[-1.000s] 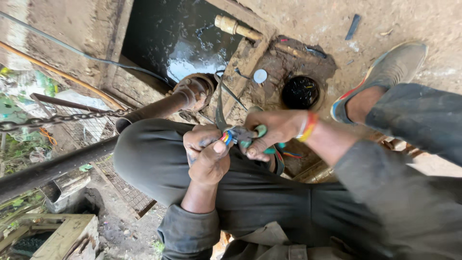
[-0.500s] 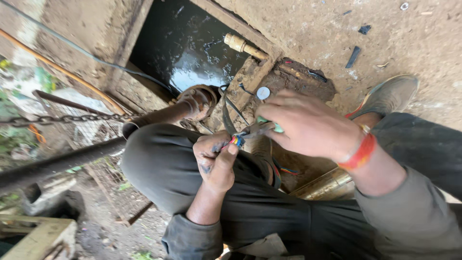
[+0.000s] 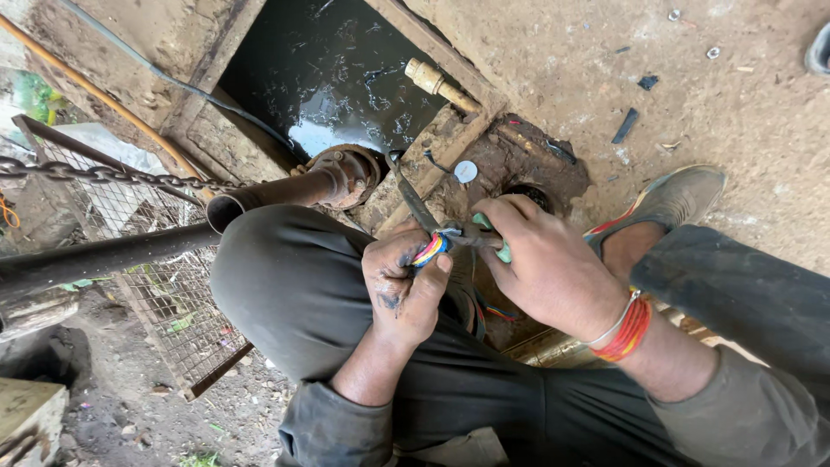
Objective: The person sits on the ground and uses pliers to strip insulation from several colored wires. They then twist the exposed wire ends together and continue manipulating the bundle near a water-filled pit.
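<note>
At the bottom of the frame the person's dark trousers (image 3: 311, 294) fill the near ground, one knee bent up at centre left. Just above the knee, the left hand (image 3: 406, 281) is curled shut around a bundle of coloured wires (image 3: 430, 249), red, yellow and blue, pinched between thumb and fingers. Right beside it, the right hand (image 3: 545, 268) closes around the green handles of a pair of pliers (image 3: 484, 235), whose nose meets the wire bundle. A red thread bracelet (image 3: 627, 329) circles the right wrist. The wires sit at the centre of the picture, between the two hands.

A little farther, at the right, a worn grey shoe (image 3: 674, 203) rests on the dirt ground. Behind the hands, a rusty pipe (image 3: 285, 192) runs left from a round flange, with a chain (image 3: 104, 175) stretched across the upper left over wire mesh (image 3: 147, 285). Farthest, at top centre, lies a pit of dark water (image 3: 337, 78) with a brass fitting (image 3: 437, 85) at its edge.
</note>
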